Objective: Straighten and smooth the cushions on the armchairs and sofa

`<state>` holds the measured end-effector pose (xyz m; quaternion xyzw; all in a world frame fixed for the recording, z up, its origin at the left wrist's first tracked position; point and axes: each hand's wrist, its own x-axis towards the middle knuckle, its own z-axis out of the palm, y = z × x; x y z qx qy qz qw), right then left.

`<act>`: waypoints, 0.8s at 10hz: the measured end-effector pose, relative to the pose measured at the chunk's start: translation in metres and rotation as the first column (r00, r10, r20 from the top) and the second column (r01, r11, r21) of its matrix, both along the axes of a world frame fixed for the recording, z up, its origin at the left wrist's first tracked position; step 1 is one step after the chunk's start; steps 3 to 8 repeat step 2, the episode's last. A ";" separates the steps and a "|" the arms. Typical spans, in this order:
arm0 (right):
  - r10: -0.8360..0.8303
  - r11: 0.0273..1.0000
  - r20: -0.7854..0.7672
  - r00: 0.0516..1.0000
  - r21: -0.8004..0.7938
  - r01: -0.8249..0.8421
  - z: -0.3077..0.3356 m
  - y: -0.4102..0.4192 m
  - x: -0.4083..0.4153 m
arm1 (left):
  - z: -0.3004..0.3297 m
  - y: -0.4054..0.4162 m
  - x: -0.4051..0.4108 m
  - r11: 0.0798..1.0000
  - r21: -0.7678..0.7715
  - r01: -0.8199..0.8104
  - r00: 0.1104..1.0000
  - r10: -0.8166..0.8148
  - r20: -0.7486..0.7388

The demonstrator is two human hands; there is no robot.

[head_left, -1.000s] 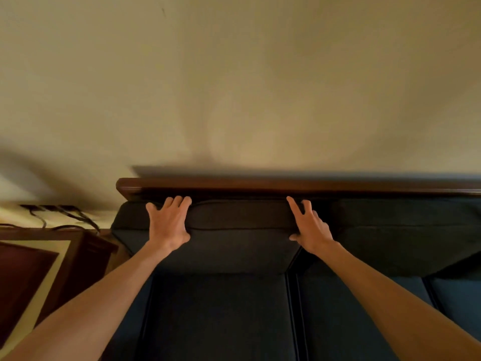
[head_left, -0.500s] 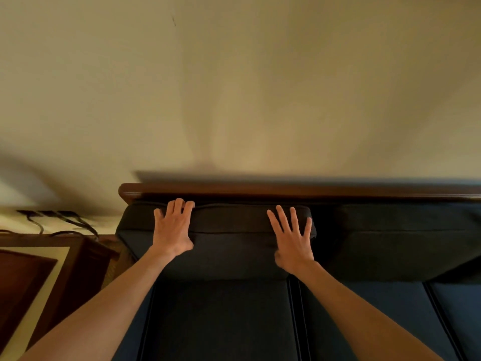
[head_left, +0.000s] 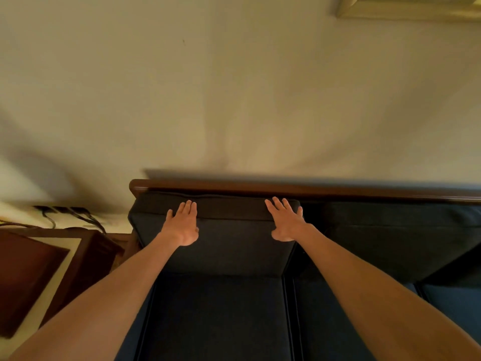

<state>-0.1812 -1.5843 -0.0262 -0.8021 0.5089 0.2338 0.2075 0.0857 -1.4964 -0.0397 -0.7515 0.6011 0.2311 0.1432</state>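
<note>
Both my hands lie flat, fingers straight, on the dark navy fabric back cushion [head_left: 229,238] at the sofa's left end, below the dark wooden top rail [head_left: 286,187]. My left hand [head_left: 182,225] presses its upper left part; my right hand [head_left: 286,222], a second ago at the cushion's right edge, now rests inward on its face. Neither hand grips anything
</note>
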 end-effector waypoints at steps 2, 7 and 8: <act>-0.070 0.985 0.286 0.956 -0.131 0.111 0.104 0.017 -0.009 | 0.101 -0.006 -0.036 0.972 -0.229 -0.059 0.980 0.012 -0.200; -0.070 0.985 0.286 0.956 -0.131 0.111 0.104 0.017 -0.009 | 0.101 -0.006 -0.036 0.972 -0.229 -0.059 0.980 0.012 -0.200; -0.070 0.985 0.286 0.956 -0.131 0.111 0.104 0.017 -0.009 | 0.101 -0.006 -0.036 0.972 -0.229 -0.059 0.980 0.012 -0.200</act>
